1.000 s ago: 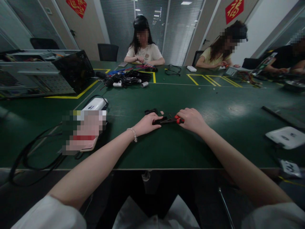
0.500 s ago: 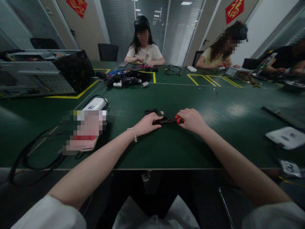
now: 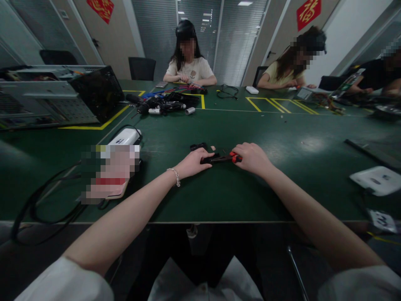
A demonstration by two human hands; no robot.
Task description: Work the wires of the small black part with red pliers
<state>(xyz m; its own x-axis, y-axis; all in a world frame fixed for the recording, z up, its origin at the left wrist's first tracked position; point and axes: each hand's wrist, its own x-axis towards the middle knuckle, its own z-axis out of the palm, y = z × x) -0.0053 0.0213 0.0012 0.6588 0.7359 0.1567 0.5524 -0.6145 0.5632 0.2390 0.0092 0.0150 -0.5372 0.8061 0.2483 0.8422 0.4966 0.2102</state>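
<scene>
Red-handled pliers (image 3: 227, 159) at green table (image 3: 225, 196), gripped in right hand (image 3: 252, 158), tips at small black part (image 3: 207, 160), left hand (image 3: 194, 163) pinching that part, another black piece (image 3: 198, 146) just beyond.

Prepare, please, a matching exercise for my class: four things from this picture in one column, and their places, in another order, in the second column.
Things:
1. Pliers
2. Bracelet
3. Black piece
4. Computer case

Places:
a. around the left wrist
b. on the left part of the table
c. in the right hand
d. in the left hand

Pairs: 1-c, 2-a, 3-d, 4-b
</scene>
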